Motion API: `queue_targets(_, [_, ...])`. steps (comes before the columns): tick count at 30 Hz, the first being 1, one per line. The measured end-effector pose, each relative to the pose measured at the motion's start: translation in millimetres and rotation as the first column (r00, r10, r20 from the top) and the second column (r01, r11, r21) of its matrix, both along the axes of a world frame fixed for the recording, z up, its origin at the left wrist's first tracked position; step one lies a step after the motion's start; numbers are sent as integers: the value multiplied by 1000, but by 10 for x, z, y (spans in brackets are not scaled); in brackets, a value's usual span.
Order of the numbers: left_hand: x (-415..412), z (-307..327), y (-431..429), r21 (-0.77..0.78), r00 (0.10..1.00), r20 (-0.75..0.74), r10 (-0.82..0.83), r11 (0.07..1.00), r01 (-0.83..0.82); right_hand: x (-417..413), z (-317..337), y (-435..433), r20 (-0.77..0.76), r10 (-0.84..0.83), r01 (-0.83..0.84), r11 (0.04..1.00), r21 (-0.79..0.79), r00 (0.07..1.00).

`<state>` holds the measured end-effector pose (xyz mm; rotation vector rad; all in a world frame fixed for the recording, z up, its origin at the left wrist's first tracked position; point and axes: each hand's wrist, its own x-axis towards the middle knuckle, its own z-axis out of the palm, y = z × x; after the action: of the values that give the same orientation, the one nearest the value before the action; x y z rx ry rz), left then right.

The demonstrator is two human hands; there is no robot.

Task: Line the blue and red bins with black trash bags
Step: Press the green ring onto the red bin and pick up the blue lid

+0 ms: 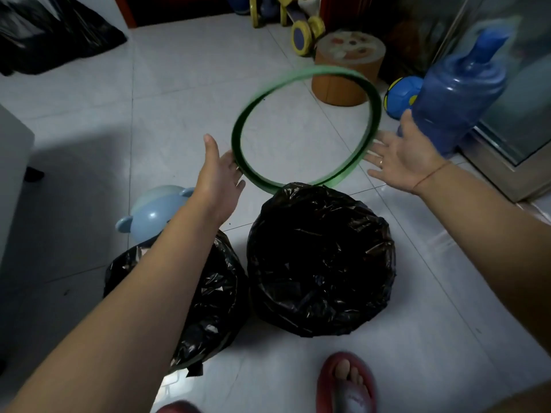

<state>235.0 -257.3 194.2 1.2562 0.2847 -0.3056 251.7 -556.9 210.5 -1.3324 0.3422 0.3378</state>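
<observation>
Two bins stand side by side on the tiled floor, each wrapped in a black trash bag, so their colours are hidden. The right bin point(322, 257) gapes open at the top. My left forearm partly covers the left bin point(214, 296). Above and beyond them a green plastic ring point(307, 126) hangs tilted and motion-blurred between my hands. My left hand point(217, 174) has its fingers under the ring's left edge, thumb raised. My right hand point(399, 159) is palm up, its spread fingertips against the ring's right edge.
A light blue lid with ears point(155, 213) lies left of the bins. A large blue water bottle point(456, 90), a blue ball point(401, 96), an orange stool point(346, 73) and a wheeled toy point(301, 28) crowd the far right. Spare black bags point(53, 34) lie far left. My slippered foot point(346, 383) is near.
</observation>
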Motion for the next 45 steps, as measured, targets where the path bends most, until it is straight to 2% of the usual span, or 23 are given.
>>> queue_targets(5, [-577,-235,21,107,994,34,-103,989,99,-599,-195,-170,-19,-2,2,999,-32,1000])
queue_targets(11, [-1107,-465,-134,397,976,-52,-212,892,216,-1225,-713,-43,-33,116,-120,939,-322,993])
queue_targets(15, [-1176,-573,-275,567,989,-49,-141,811,144,-1315,-836,90,43,63,-37,889,-456,997])
queue_targets(18, [-1201,-674,-373,613,996,-3,-86,787,69,-1339,-904,181,65,-11,42,862,-506,998])
queue_targets(20, [-1176,-727,-407,612,998,40,-55,791,19,-1338,-932,224,90,-89,123,854,-506,992])
queue_targets(23, [-1036,-757,-371,562,995,81,-51,827,-3,-1242,-941,266,113,-174,205,894,-399,978])
queue_targets(26, [-857,-736,-314,542,994,89,-57,840,0,-1017,-920,304,102,-176,202,908,-366,979])
queue_targets(30, [-687,-692,-275,505,999,22,-29,863,14,-722,-895,312,108,-166,195,900,-390,980])
queue_targets(33, [-617,-606,-257,423,996,-59,-71,902,89,-649,-872,314,77,-123,145,846,-513,989])
queue_targets(36, [-526,-475,-14,417,994,-89,-69,903,101,-585,-759,386,166,-135,213,690,-692,977])
queue_targets(38, [-425,-391,354,459,998,-59,34,888,-3,-457,-571,601,335,-83,316,598,-737,938])
queue_targets(40, [-311,-357,859,513,986,-8,164,848,-137,-264,-379,996,480,43,359,607,-709,876])
queue_targets(43, [-167,-435,1669,588,963,61,264,770,-248,79,-265,1819,524,267,215,695,-686,809])
queue_targets(45, [-129,-608,2155,637,957,64,282,727,-257,326,-382,2369,445,445,30,681,-732,777])
